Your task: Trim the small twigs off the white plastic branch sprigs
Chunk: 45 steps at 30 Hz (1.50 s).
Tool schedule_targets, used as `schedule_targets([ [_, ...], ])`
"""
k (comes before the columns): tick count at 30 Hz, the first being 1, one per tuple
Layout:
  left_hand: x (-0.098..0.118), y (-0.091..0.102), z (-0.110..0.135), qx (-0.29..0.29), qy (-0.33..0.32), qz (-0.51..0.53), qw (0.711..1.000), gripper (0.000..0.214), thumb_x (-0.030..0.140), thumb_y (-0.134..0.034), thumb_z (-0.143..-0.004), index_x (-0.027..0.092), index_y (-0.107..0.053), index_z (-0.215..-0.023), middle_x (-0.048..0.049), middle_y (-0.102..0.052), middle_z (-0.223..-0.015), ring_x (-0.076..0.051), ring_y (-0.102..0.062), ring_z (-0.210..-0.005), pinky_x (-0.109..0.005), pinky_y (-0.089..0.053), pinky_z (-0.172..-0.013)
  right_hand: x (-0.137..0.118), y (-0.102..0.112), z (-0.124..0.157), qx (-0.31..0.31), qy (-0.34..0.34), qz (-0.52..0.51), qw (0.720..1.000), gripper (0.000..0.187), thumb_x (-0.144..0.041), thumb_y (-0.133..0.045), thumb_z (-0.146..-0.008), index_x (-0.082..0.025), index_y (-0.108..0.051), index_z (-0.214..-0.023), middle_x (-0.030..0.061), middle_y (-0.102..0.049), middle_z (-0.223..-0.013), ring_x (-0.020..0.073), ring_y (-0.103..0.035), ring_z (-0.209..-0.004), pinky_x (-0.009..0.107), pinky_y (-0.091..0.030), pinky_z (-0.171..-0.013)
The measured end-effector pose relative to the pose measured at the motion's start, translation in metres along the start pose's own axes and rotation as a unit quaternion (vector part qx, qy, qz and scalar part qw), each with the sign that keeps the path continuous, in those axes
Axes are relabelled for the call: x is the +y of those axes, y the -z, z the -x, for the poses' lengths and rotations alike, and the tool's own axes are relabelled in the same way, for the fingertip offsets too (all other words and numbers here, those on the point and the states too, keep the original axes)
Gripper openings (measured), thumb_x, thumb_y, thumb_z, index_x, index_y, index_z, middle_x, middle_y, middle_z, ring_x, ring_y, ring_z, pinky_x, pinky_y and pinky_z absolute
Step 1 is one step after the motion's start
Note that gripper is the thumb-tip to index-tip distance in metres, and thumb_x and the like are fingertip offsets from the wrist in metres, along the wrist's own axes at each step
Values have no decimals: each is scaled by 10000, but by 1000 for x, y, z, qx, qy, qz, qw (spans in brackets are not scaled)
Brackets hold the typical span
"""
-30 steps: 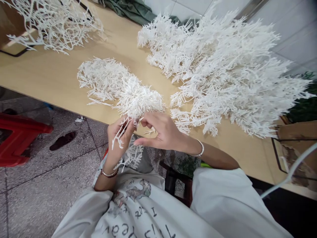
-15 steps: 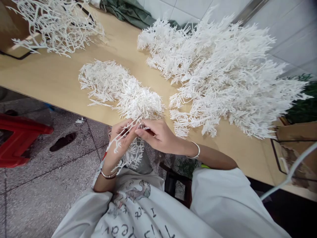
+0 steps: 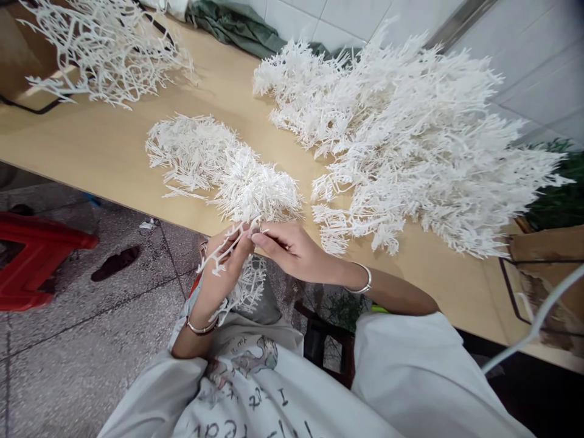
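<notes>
My left hand [image 3: 223,267] grips a thin white branching sprig [image 3: 219,252], like artificial coral, whose tip sticks out to the left. My right hand [image 3: 292,249] is pressed against the left, its thumb and fingertips pinching the sprig's upper end. A larger white branched piece [image 3: 249,289] lies below my left hand, against my lap. Just above both hands, a dense white bundle of sprigs [image 3: 258,191] sits on the table. It adjoins a flatter white heap [image 3: 191,152]. A silver bangle [image 3: 362,283] circles my right wrist.
A large white heap of branches [image 3: 410,146] fills the table's right side, and another [image 3: 104,55] lies at top left. The pale wooden table [image 3: 91,134] has its edge near my hands. A red stool [image 3: 36,255] stands on the speckled floor [image 3: 91,322].
My right hand has closed in from a spread grip onto the sprig, now pinching it beside my left hand. The sprig's tip has swung up and to the left.
</notes>
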State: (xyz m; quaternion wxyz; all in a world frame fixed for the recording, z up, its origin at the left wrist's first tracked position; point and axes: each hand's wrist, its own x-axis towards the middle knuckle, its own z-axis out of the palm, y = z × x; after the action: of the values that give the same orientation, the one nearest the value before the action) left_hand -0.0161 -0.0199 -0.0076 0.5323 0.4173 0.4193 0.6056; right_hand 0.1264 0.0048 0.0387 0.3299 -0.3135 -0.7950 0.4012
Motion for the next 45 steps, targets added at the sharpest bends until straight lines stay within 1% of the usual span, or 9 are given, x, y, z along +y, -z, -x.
schedule_targets([
  [5,4,-5,0,-31,93,151,984,300,326,-684,-759,150,-529,-573,66,-338,-488,-31,-263,-422,-136,-251,-387,0,-3,0,6,10,-63,998,352,-296,-440,-931,-184,-333,-615,-64,-281,-548,49,-266,-479,203,-239,-452],
  [16,14,-30,5,-68,141,342,927,449,294,-676,-737,165,-315,-504,101,-132,-454,-15,-89,-349,-130,-220,-337,-1,-15,8,96,32,-98,990,335,-329,-416,-931,-194,-415,-624,-41,-411,-510,58,-359,-435,197,-325,-421],
  [21,19,-22,-1,-71,176,394,899,433,279,-604,-808,178,-280,-538,102,-131,-468,-30,-47,-367,-126,-211,-331,6,-14,4,189,35,-230,954,377,-329,-395,-950,-203,-323,-603,-76,-292,-490,44,-274,-385,190,-249,-383],
  [25,21,-16,-7,-60,125,379,915,411,285,-587,-839,169,-324,-544,95,-162,-458,-34,-81,-362,-129,-235,-354,11,8,-7,173,16,-41,984,396,-307,-484,-917,-187,-320,-577,-68,-278,-509,47,-292,-434,215,-229,-434],
  [29,23,-8,-11,-57,131,409,901,425,350,-488,-904,179,-310,-558,92,-153,-446,-46,-95,-357,-143,-249,-364,23,33,-18,185,-16,222,957,409,-278,-535,-876,-177,-307,-552,-67,-283,-481,51,-253,-456,235,-208,-476],
  [34,22,3,-16,-30,131,453,881,432,349,-417,-936,190,-252,-570,92,-154,-412,-54,-96,-337,-152,-230,-338,37,50,-24,212,-79,316,921,495,-337,-603,-828,-169,-275,-498,-73,-231,-449,49,-213,-447,237,-201,-484],
  [38,17,7,-18,2,128,493,861,392,281,-371,-959,191,-255,-596,102,-196,-391,-46,-73,-311,-127,-196,-300,31,49,-25,267,-27,306,914,471,-416,-638,-803,-174,-340,-531,-72,-289,-472,48,-252,-443,226,-214,-474],
  [40,14,9,-18,-1,119,525,843,356,225,-351,-967,189,-286,-618,107,-244,-396,-39,-85,-303,-105,-193,-299,24,42,-24,244,25,280,928,410,-407,-576,-855,-173,-396,-570,-66,-338,-493,51,-292,-439,218,-232,-466],
  [45,12,16,-16,-5,74,526,848,287,130,-350,-956,186,-336,-675,108,-336,-445,-38,-122,-334,-61,-218,-342,8,12,-13,-14,101,188,977,334,-473,-612,-810,-145,-559,-841,3,-572,-734,93,-504,-641,218,-394,-598],
])
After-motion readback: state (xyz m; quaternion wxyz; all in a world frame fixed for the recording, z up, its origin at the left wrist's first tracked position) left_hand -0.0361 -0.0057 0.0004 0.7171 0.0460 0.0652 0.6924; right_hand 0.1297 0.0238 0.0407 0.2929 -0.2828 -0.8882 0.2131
